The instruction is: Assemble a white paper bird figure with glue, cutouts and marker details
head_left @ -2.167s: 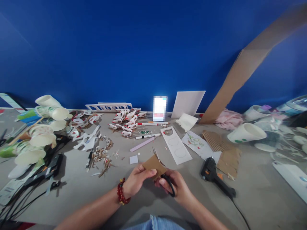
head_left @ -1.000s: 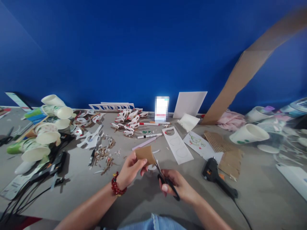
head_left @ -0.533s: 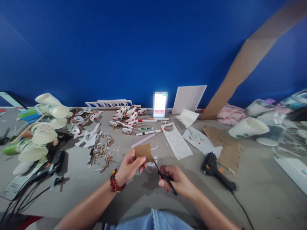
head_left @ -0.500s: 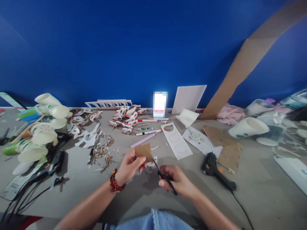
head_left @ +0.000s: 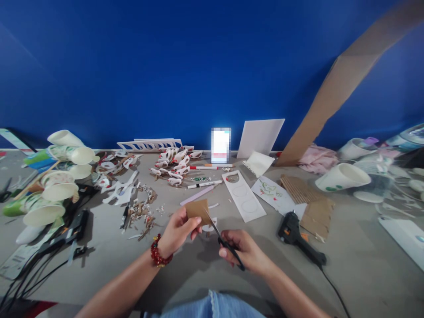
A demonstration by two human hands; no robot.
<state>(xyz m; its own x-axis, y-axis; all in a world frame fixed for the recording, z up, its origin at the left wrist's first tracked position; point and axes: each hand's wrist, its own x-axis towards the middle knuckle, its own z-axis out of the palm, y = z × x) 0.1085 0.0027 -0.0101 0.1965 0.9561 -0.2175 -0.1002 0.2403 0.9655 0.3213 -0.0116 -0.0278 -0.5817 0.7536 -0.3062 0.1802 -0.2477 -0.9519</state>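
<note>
Over the middle of the worktop (head_left: 185, 282), toward its near edge, the left hand (head_left: 180, 229) pinches a piece of brown card (head_left: 195, 210) between thumb and fingers. The right hand (head_left: 247, 249) is curled around the handles of a pair of scissors (head_left: 228, 247), whose tips meet the card's right edge. The step looks like trimming that edge; the next move seems to call for a steady card and the left thumb kept clear of the blades. Whether the blades are parted or biting is hard to tell. The card partly hides a white cut piece (head_left: 206, 228) beneath. The phone screen (head_left: 221, 145) near the far edge is pixelated, and the clear plastic items (head_left: 377, 185) toward the right edge blur.
</note>
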